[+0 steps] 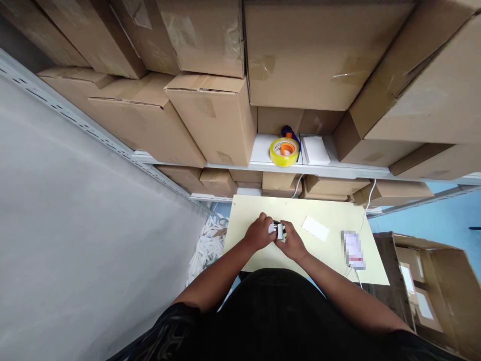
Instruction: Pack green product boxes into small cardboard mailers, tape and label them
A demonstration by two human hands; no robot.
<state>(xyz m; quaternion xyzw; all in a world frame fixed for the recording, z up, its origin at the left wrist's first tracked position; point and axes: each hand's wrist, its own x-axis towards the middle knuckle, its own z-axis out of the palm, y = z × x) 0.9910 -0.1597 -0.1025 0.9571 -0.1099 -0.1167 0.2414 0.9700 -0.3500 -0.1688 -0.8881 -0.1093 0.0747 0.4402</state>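
Over the pale yellow tabletop (259,258), both my hands are closed around one small object (280,231) with white, dark and green parts; its kind is too small to make out. My left hand (259,232) grips it from the left, thumb and fingers bent. From the right, my right hand (293,241) pinches its other side between thumb and fingers. The fingers hide much of it. A flat white card (315,228) lies on the table just right of my right hand.
A blurred, phone-like rectangle (353,249) and a white cable (368,200) are at the table's right. Cardboard boxes (210,120) fill the shelves ahead, beside yellow tape (276,158) and a white stack (316,150). White scraps (205,250) lie left; an open carton (447,281) stands right.
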